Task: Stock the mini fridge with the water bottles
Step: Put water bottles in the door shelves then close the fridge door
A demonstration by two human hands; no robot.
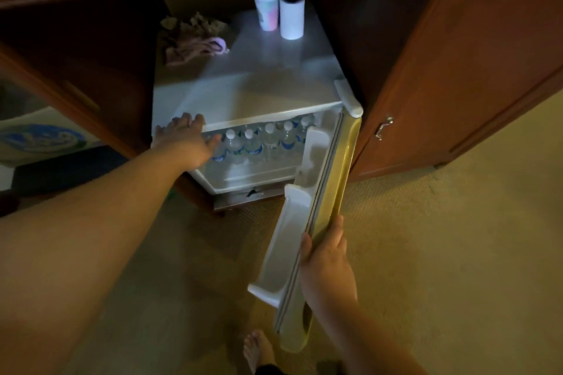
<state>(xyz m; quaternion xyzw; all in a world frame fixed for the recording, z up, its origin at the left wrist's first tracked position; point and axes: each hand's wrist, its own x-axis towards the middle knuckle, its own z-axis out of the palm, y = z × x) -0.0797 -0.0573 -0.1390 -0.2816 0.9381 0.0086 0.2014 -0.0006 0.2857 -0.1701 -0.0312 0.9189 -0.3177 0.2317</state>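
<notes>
The fridge (259,94) sits in a wooden cabinet (457,70), its door (329,192) swung open. The right hand (324,256) grasps the door's outer edge. The left hand (185,138) rests open on the fridge's top front corner, holding nothing. Bottles (253,143) stand upright in rows inside. Cups (266,0) stand on top.

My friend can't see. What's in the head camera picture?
A person's right hand holds the mini fridge door open while the left hand reaches toward water bottles standing inside. Paper cups sit on top of the fridge.
</notes>
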